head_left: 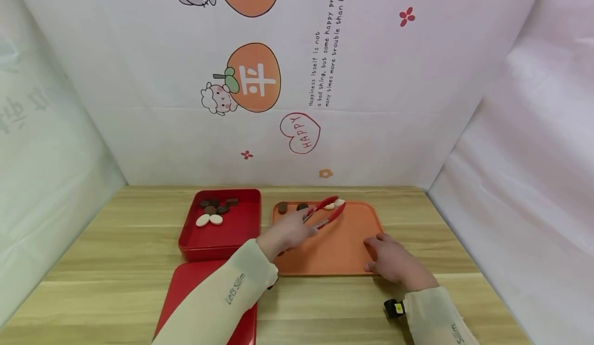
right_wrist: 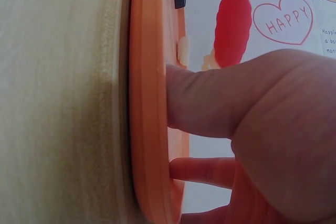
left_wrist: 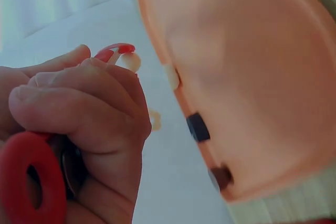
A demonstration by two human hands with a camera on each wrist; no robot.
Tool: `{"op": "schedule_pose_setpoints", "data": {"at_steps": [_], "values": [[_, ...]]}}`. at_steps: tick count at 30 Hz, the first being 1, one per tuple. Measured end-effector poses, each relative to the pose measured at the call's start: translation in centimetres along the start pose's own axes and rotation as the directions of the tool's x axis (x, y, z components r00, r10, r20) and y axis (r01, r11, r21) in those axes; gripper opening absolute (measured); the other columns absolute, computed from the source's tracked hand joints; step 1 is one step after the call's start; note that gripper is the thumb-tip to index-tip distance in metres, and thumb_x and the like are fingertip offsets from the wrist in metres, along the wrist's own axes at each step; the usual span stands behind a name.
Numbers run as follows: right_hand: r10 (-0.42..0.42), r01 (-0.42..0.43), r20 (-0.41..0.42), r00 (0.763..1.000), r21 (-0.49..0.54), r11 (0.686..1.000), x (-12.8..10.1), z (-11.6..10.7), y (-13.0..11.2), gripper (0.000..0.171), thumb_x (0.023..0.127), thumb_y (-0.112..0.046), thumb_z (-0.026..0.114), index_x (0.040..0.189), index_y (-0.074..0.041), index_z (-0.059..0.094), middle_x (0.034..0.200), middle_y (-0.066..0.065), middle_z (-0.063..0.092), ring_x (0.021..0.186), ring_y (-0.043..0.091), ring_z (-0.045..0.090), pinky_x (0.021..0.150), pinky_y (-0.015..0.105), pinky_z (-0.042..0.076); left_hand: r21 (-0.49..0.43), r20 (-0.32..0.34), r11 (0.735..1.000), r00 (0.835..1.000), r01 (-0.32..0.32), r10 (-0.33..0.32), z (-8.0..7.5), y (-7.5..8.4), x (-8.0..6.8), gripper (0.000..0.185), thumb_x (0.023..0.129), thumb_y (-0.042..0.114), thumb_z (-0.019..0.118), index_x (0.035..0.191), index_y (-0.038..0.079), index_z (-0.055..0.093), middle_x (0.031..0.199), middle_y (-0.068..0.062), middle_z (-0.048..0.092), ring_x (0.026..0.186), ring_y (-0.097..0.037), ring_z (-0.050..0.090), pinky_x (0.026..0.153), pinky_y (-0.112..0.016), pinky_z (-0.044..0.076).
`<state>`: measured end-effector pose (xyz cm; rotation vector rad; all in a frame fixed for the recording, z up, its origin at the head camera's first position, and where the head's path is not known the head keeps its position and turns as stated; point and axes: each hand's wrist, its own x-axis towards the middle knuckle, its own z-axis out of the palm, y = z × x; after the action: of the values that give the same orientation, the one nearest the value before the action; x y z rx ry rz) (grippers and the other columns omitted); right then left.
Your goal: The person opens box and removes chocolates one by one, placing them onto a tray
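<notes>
My left hand [head_left: 289, 230] grips the red tongs [head_left: 326, 211], their tips at a white piece [head_left: 339, 203] on the orange tray [head_left: 339, 247], while my right hand [head_left: 394, 261] rests flat-fingered on its near corner.

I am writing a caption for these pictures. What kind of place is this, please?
Probably a small tabletop booth set up for recording: a wooden table enclosed by white cartoon-printed cloth, with an orange tray and a red box of small pieces laid out.
</notes>
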<state>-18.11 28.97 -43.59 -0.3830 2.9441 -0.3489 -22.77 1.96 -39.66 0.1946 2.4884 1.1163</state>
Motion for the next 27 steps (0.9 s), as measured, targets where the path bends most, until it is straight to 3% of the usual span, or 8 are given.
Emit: {"op": "schedule_pose_setpoints", "data": {"at_steps": [6, 14, 22, 27], "values": [[0.002, -0.002, -0.001, 1.000, -0.004, 1.000, 0.1, -0.1, -0.2, 0.059, 0.087, -0.024, 0.079, 0.135, 0.002, 0.057, 0.138, 0.035, 0.044, 0.125, 0.051, 0.044, 0.098, 0.060, 0.040, 0.038, -0.034, 0.999, 0.999, -0.015, 0.016, 1.5, 0.6, 1.3, 0.066, 0.093, 0.034, 0.070, 0.153, 0.027, 0.042, 0.068, -0.007, 0.051, 0.040, -0.018, 0.030, 0.039, -0.030, 0.031], [-0.001, 0.001, 0.000, 1.000, -0.011, 1.000, 0.2, 0.1, -0.1, 0.060, 0.086, -0.024, 0.079, 0.135, 0.001, 0.056, 0.139, 0.035, 0.044, 0.126, 0.051, 0.044, 0.098, 0.060, 0.040, -0.007, -0.042, 1.000, 0.999, 0.012, -0.012, 2.5, 0.8, 2.6, 0.063, 0.093, 0.026, 0.068, 0.151, 0.022, 0.044, 0.095, -0.006, 0.059, 0.047, -0.021, 0.037, 0.041, -0.031, 0.034], [0.003, -0.003, 0.002, 1.000, -0.014, 1.000, 0.2, 0.0, -0.1, 0.059, 0.087, -0.024, 0.079, 0.136, 0.001, 0.056, 0.139, 0.035, 0.044, 0.124, 0.051, 0.046, 0.097, 0.059, 0.041, -0.007, -0.047, 0.998, 0.997, 0.059, -0.060, 2.9, 1.1, 3.2, 0.062, 0.092, 0.026, 0.069, 0.149, 0.020, 0.047, 0.083, -0.011, 0.056, 0.044, -0.021, 0.035, 0.041, -0.031, 0.033], [0.009, -0.009, -0.002, 1.000, -0.013, 1.000, 0.1, 0.1, 0.0, 0.059, 0.087, -0.024, 0.079, 0.135, 0.001, 0.056, 0.139, 0.035, 0.044, 0.124, 0.051, 0.046, 0.097, 0.060, 0.041, 0.036, -0.058, 0.999, 0.998, 0.010, -0.008, 3.1, 1.2, 3.4, 0.060, 0.094, 0.026, 0.067, 0.150, 0.019, 0.046, 0.099, -0.009, 0.061, 0.051, -0.021, 0.041, 0.046, -0.032, 0.036]]}}
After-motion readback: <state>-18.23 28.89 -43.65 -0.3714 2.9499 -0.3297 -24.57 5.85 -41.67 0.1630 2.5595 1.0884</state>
